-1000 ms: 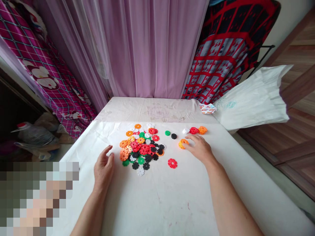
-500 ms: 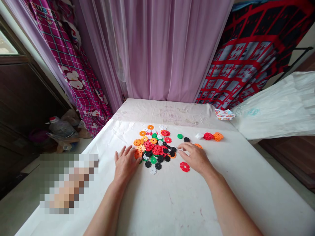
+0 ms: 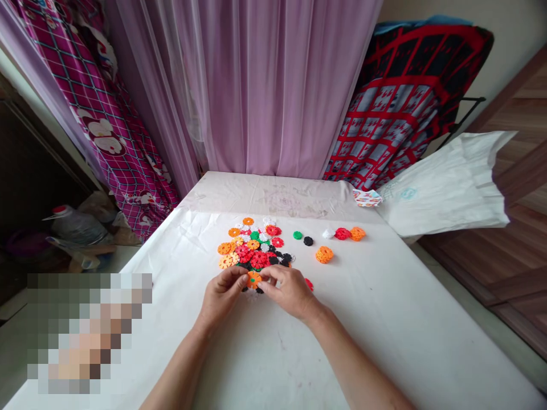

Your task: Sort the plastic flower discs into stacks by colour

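An orange notched plastic disc (image 3: 254, 279) is pinched between both hands in front of the pile. My left hand (image 3: 224, 293) grips its left edge with thumb and fingers. On its right edge my right hand (image 3: 289, 291) has a similar pinch. Just behind them spreads a heap of flower-shaped discs (image 3: 258, 259) in orange, red, white, green and black. The hands partly hide its near side. A red disc (image 3: 308, 283) peeks out beside my right hand.
Right of the pile sit an orange disc stack (image 3: 324, 254), a green disc (image 3: 297, 235) and a black disc (image 3: 308, 241). Farther right are white, red and orange clusters (image 3: 343, 234). A white bag (image 3: 448, 185) lies over the table's right edge. Purple curtains (image 3: 273, 85) hang behind.
Both hands have come together at the near side of the pile and now hold an orange disc. The orange stack, partly covered by my right hand before, shows fully. The view has shifted to the right.
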A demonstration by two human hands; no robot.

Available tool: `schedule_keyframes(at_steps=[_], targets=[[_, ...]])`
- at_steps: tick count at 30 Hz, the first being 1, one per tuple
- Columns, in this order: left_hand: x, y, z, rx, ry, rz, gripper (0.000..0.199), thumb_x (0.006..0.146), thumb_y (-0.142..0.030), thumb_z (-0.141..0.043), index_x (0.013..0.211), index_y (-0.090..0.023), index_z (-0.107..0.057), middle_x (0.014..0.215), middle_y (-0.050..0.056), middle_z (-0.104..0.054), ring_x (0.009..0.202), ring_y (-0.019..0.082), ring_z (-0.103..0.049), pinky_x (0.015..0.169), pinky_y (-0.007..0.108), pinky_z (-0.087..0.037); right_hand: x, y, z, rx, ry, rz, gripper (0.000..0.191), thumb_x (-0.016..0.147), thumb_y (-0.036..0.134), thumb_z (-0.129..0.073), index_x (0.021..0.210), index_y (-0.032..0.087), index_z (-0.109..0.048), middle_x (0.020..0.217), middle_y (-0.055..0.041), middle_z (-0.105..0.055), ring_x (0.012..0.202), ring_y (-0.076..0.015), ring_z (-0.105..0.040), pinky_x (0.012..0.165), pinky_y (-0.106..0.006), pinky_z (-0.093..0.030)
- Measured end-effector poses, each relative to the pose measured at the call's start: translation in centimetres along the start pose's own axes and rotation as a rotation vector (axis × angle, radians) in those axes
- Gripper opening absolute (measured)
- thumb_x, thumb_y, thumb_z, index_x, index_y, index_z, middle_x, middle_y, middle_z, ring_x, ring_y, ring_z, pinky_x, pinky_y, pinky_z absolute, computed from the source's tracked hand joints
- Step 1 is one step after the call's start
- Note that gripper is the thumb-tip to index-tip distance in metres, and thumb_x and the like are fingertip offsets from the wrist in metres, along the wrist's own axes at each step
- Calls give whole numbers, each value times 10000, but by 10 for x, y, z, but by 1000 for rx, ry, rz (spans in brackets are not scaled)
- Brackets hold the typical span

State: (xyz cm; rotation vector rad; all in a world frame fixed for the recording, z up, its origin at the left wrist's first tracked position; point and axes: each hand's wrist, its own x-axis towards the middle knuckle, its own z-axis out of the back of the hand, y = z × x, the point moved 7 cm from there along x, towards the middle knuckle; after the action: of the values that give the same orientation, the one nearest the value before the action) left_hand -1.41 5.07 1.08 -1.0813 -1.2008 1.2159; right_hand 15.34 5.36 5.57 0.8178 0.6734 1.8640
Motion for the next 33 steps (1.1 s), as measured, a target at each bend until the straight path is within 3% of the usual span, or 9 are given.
schedule_keyframes(at_steps=[5,8,12,14,16,22,28,31,33], targets=[[-2,-7,-2,72,11,-39,374,737,-532,-699,855,-177,-706,773,38,-711,659,139,-623,620,264,-531,3,-13,5,128,-17,-107,146,798,297,-585,763,216,-703,701,22,-697,618,-112,-577,627,-221,-446],[-1,-9,8,206,-46,-64,399,774,-550,-646,933,-190,-712,879,55,-738,707,155,-651,626,271,-539,6,-54,46,234,-151,-210,279,772,435,-573,831,195,-701,695,7,-677,606,-124,-557,597,-242,-443],[1,-4,23,298,-161,-22,448,798,-587,-577,1009,-208,-691,962,66,-749,777,182,-690,617,271,-541,-12,-132,122,215,-533,-434,451,680,494,-601,988,174,-677,707,-5,-664,636,-146,-563,599,-263,-443],[3,-1,27,315,-198,-16,460,782,-597,-573,1010,-213,-686,979,68,-752,776,185,-697,618,273,-543,-24,-162,141,202,-624,-528,455,654,494,-607,968,171,-667,732,-18,-672,686,-163,-591,638,-278,-463],[5,0,28,317,-220,-20,469,765,-597,-575,1012,-214,-684,998,73,-754,782,187,-700,630,278,-549,-31,-181,145,203,-636,-579,434,640,490,-608,931,173,-660,743,-27,-677,718,-176,-605,652,-286,-475],[7,0,31,327,-252,-18,465,761,-574,-565,1028,-209,-675,1029,83,-753,832,197,-705,735,313,-574,-29,-189,132,144,-566,-586,386,684,499,-595,912,195,-664,743,-24,-693,710,-182,-620,642,-288,-485],[7,-2,35,317,-264,-20,443,761,-557,-571,1023,-213,-671,1054,82,-748,843,204,-710,730,317,-587,-33,-183,142,-36,-519,-668,329,710,482,-583,883,218,-674,768,-18,-708,693,-190,-630,664,-306,-478],[7,-3,35,314,-275,-15,438,760,-555,-578,1021,-217,-674,1028,73,-754,826,204,-713,700,311,-593,-37,-181,147,-110,-502,-687,384,725,518,-589,959,224,-669,907,-41,-723,778,-208,-653,735,-335,-494],[7,-4,34,315,-276,-17,439,760,-562,-575,1016,-219,-676,1025,70,-756,822,204,-714,695,309,-594,-34,-177,145,-123,-474,-586,497,705,523,-636,1108,231,-639,1106,-68,-702,941,-227,-658,836,-354,-498]])
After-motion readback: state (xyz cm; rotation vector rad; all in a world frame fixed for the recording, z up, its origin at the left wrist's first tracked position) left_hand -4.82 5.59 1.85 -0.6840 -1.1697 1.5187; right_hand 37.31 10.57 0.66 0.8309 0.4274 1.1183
